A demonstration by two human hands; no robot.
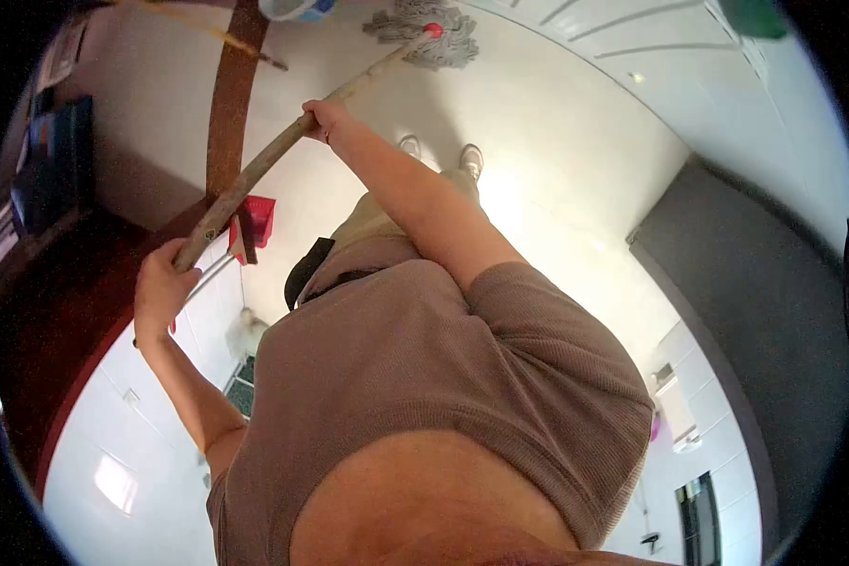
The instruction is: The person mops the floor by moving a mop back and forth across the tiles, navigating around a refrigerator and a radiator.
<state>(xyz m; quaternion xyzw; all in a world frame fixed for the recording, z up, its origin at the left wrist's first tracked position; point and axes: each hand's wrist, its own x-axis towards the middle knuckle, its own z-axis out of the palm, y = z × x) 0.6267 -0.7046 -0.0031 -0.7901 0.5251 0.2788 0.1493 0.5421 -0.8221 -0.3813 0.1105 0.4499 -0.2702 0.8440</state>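
Observation:
A mop with a grey string head (448,47), a red socket and a long wooden handle (264,162) reaches slantwise across the head view. Its strands lie spread on the pale floor beyond my shoes. My left hand (165,288) is closed around the upper end of the handle, at the left. Farther down the handle, my right hand (327,121) grips it, with the right forearm crossing in front of my body. Behind the handle, close to my left hand, a red dustpan (262,219) shows in part.
At the top edge a bucket (297,8) is partly cut off. A dark brown strip (231,113) crosses the floor on the left. White tiled wall (651,66) runs along the upper right, and a dark grey door-like panel (736,274) stands at the right.

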